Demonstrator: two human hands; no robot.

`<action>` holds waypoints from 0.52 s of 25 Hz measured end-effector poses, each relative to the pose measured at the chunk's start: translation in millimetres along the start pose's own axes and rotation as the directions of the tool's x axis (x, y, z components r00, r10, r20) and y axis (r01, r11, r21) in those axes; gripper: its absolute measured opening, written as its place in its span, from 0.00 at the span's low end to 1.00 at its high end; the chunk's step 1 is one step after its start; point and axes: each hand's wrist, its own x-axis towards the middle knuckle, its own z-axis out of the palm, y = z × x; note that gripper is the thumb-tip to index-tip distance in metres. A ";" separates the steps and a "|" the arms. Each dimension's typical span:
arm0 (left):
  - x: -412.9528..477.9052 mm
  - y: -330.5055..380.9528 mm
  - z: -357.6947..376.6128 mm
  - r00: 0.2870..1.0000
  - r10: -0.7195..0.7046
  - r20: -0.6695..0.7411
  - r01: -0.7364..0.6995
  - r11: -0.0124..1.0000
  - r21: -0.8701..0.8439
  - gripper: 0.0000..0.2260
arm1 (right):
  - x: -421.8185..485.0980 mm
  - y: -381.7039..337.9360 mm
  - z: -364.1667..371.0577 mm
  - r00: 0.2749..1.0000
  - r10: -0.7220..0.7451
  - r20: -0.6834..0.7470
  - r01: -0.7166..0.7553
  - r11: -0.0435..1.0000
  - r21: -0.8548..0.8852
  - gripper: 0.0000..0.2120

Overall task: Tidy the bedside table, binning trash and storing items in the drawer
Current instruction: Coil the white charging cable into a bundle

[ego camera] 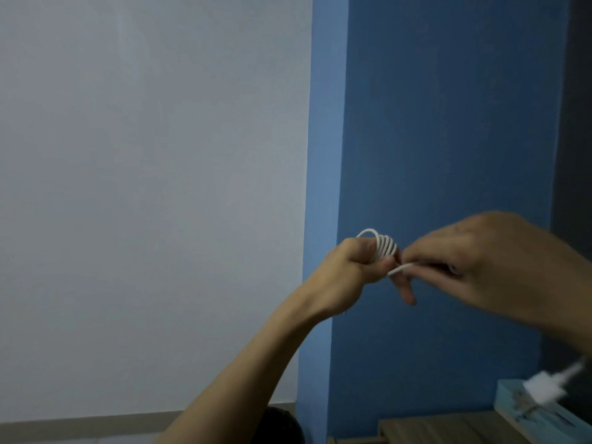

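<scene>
Head view, in front of the blue wall: both hands are raised well above the bedside surface (448, 426), of which only a wooden strip shows at the bottom right.
Left hand: the left hand (346, 267) is clenched, its grip wrapped round a bundle of white cable (382, 245) wound in several loops.
Right hand: the right hand (480, 261) is blurred; its grip pinches the free end of the same cable just beside the coil, fingertips nearly touching the left hand.
Cable position: held in the air between the two hands, well apart from the surface and against the blue wall (448, 123).
Cable axis: the loops stand roughly upright, stacked side by side, so the coil's long axis runs left to right; the free end points left and slightly down from the right hand.
Dangling part: a white charger plug (544, 387) hangs blurred at the lower right, in front of a light blue box (519, 411); the cord joining it to the coil is not visible.
Done so far: the cable seems mostly coiled, judging by the loops.
Left to do: probably finish winding and put the bundle in the drawer; neither drawer nor bin is in view, so the rest of the tidying cannot be judged.
Other: a grey-white wall (144, 187) fills the left half.
</scene>
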 end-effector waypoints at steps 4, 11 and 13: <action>-9.6 10.9 4.3 0.984 0.075 0.159 -0.010 0.927 -0.374 0.09 | 9.3 15.0 -1.1 0.971 0.118 -0.207 -0.040 0.938 0.345 0.07; -7.9 20.1 15.8 0.986 0.145 0.087 -0.074 0.833 -0.548 0.11 | 14.3 2.3 37.8 0.861 0.508 -0.028 -0.159 0.320 0.934 0.18; -8.2 21.2 16.6 0.988 0.138 0.064 -0.077 0.821 -0.566 0.10 | 17.3 -5.1 44.1 0.819 0.571 0.050 -0.197 0.199 0.960 0.19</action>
